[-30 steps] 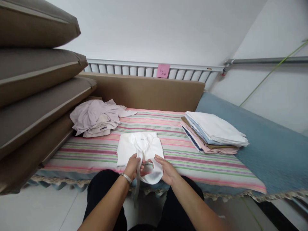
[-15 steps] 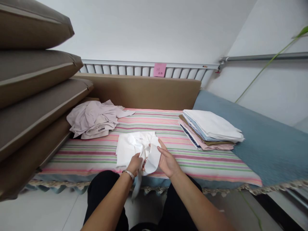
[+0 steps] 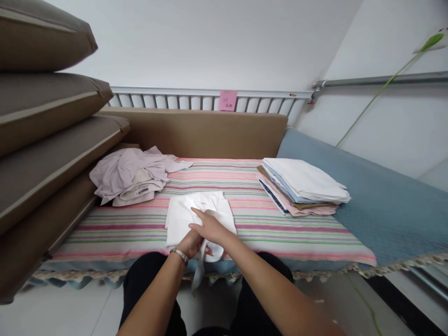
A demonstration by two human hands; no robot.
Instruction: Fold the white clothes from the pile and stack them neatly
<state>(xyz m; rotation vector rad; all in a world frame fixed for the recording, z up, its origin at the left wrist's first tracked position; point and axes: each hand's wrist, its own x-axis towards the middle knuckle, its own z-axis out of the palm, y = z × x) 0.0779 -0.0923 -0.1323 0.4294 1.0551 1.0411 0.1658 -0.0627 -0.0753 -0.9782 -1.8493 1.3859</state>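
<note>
A folded white garment [image 3: 178, 217] lies on the striped cloth in front of me. My left hand [image 3: 191, 243] is closed around a white cloth strip [image 3: 199, 270], whose loose end hangs down over the bed's front edge. Crossing over the left hand, my right hand [image 3: 212, 227] holds another part of the same strip, with its thumb and forefinger pointing left above the garment. A loop of the strip bulges out below the right wrist. The right palm and the rest of its fingers are hidden.
A crumpled pale pink heap of cloth [image 3: 129, 172] lies left, beside stacked brown cushions [image 3: 45, 168]. At right is a pile of folded clothes [image 3: 304, 182]. A brown board [image 3: 199, 133] stands along the back, before a white radiator [image 3: 168, 101] with a pink note [image 3: 227, 100].
My right hand has swung left and over my left hand, carrying the strip. The left hand has shifted slightly left and down. The view has turned a little to the right.
</note>
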